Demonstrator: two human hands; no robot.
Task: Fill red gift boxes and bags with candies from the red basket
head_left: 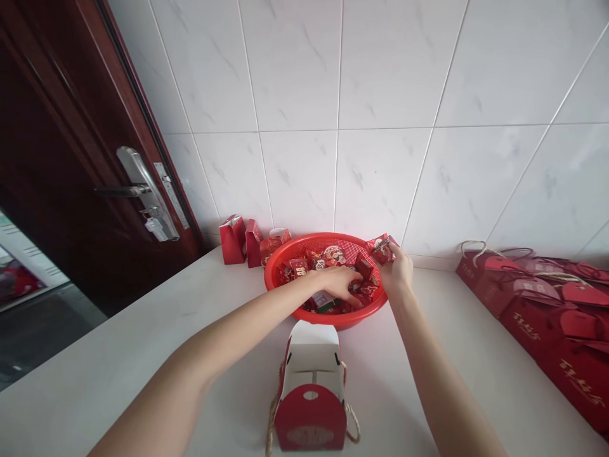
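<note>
In the head view, the person's right hand (399,270) is raised over the right rim of an oval red plastic colander (270,274), its thumb and fingers pinching a shiny red wrapped packet (380,249). The left hand (339,284) reaches down into the colander, its fingers bent and slightly apart among the heaped red-wrapped packets (299,268); whether they grip one cannot be told.

The colander stands on a white countertop (219,355), near the tiled wall (299,76). Just in front of it, on the person's side, stands a red gift box (310,419) with its white-lined flaps open and its twisted rope handles (353,422) hanging at the sides. To the colander's left, by the wall, are two small red cartons (233,241) and a patterned red box (271,246). Closed dark red gift boxes (528,324) with gold lettering are packed together along the right. At far left is a dark reddish-brown door (57,95) with a metal handle (137,190) and hanging keys (155,226).
</note>
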